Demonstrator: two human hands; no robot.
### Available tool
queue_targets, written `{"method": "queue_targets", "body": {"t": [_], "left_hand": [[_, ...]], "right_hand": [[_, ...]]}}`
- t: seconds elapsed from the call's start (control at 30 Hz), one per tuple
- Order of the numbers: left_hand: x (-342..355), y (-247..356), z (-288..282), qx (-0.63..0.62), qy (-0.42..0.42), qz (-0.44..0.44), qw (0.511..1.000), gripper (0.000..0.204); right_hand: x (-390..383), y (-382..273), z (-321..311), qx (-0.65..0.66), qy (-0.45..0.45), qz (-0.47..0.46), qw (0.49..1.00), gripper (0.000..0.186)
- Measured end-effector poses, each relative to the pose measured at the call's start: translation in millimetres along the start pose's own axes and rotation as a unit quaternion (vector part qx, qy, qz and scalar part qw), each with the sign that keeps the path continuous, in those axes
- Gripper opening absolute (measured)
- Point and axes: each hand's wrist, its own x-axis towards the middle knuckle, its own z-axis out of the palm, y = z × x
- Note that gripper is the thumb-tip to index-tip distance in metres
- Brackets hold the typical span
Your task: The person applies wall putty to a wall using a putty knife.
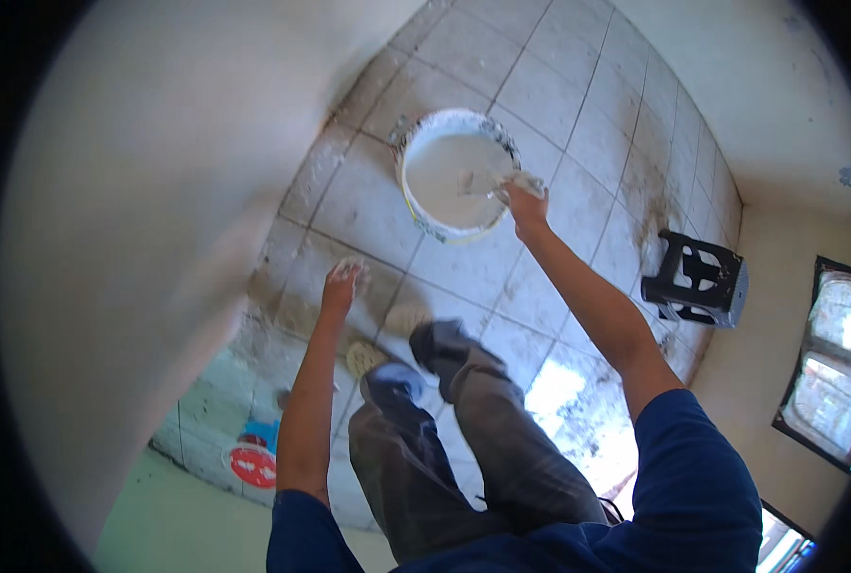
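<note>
A white bucket point(410, 199) with a paint-spattered rim stands on the tiled floor ahead of me, holding a pale, milky liquid point(449, 158). My right hand point(525, 202) reaches over the bucket's right rim, closed round the handle of what looks like a flat paintbrush point(481, 182). The brush's head is over or in the liquid; I cannot tell which. Away from the bucket, at its lower left, is my left hand point(345, 277). White smears cover its bent fingers, which are blurred, so their grip does not show clearly.
A wall point(187, 191) rises close on the left. A dark plastic stool point(697, 279) lies at the right, near another wall and a window point(831, 363). Behind my left arm is a red-topped container point(253, 466) with a blue item point(261, 435). Pale stains mark the tiles.
</note>
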Motion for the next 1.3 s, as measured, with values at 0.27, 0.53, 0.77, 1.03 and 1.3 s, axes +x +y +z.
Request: {"method": "queue_targets", "body": {"t": [0.27, 0.53, 0.77, 1.03, 1.3], "left_hand": [[-9.0, 34.0, 134.4, -0.230, -0.001, -0.118, 0.966, 0.032], [2.4, 29.3, 206.1, -0.359, 0.127, -0.107, 0.919, 0.041], [-3.5, 53.9, 224.9, -0.355, 0.221, -0.125, 0.900, 0.046], [-17.3, 69.3, 230.1, -0.393, 0.232, -0.124, 0.881, 0.053], [-86.6, 85.8, 193.4, -0.403, 0.197, -0.113, 0.886, 0.043]], "right_hand": [[30.5, 30.7, 2.4, -0.259, -0.020, -0.092, 0.961, 0.040], [94.9, 100.2, 16.3, -0.416, -0.221, -0.168, 0.866, 0.039], [87.0, 76.2, 14.5, -0.192, -0.140, -0.002, 0.971, 0.045], [85.9, 14.1, -2.1, 0.125, -0.034, 0.232, 0.964, 0.032], [63.4, -36.4, -17.7, 0.273, -0.081, 0.231, 0.930, 0.028]]}}
